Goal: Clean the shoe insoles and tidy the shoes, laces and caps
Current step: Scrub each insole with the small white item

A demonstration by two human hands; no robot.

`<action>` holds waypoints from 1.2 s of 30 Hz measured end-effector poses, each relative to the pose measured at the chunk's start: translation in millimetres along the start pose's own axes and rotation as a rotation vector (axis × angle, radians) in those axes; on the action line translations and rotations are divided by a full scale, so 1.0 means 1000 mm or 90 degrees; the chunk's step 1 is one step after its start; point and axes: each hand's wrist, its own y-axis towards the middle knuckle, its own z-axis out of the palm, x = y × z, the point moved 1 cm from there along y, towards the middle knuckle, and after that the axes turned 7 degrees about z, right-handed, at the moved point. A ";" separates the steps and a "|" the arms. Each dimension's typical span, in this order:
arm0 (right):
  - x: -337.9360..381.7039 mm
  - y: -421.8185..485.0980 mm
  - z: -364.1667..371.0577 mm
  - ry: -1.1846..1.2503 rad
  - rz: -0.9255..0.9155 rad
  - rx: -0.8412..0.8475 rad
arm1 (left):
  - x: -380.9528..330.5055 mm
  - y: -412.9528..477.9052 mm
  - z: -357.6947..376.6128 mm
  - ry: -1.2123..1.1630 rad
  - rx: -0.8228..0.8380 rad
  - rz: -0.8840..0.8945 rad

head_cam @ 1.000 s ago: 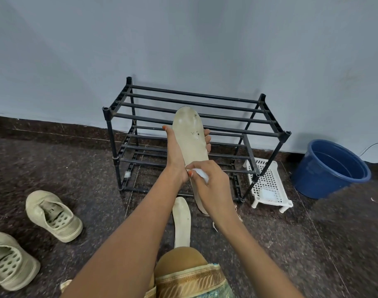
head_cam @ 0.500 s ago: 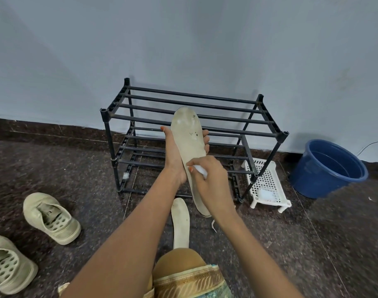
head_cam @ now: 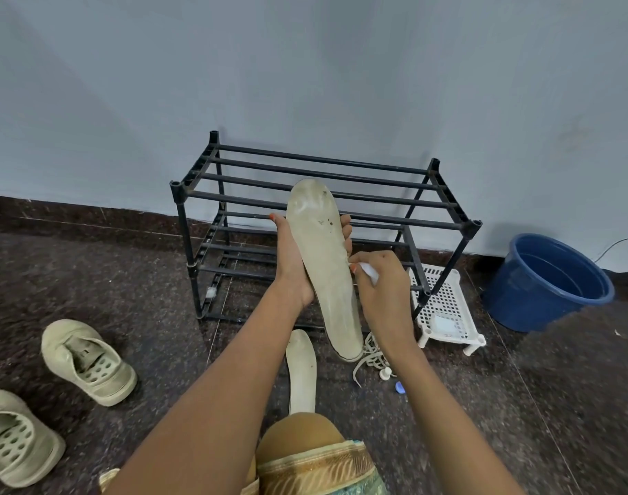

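the left hand [head_cam: 292, 266] grips the insole [head_cam: 323, 259] with curled fingers [head_cam: 345, 223], long axis nearly upright; the right hand [head_cam: 384, 291], pinching a white wipe [head_cam: 371, 273], sits just at the insole's right edge, mid-length

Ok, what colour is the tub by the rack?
The tub is blue; head view shows it.

Both bare forearms are stretched forward from the lower edge of the view. The left hand [head_cam: 296, 266] is raised behind the insole [head_cam: 325, 259], which is gripped with the thumb at its left edge and the fingers curled round its right edge. The right hand [head_cam: 385, 294] is placed at that right edge, with a small white wipe [head_cam: 371, 273] pinched in its curled fingers.
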 end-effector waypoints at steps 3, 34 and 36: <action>0.002 -0.005 0.003 0.023 0.013 -0.014 | -0.001 0.001 0.000 -0.022 -0.006 0.002; 0.016 -0.028 0.016 0.020 -0.103 0.085 | 0.001 0.005 -0.003 -0.039 -0.012 0.017; 0.015 -0.030 0.013 0.025 -0.109 0.100 | 0.001 0.006 -0.003 -0.044 -0.015 0.018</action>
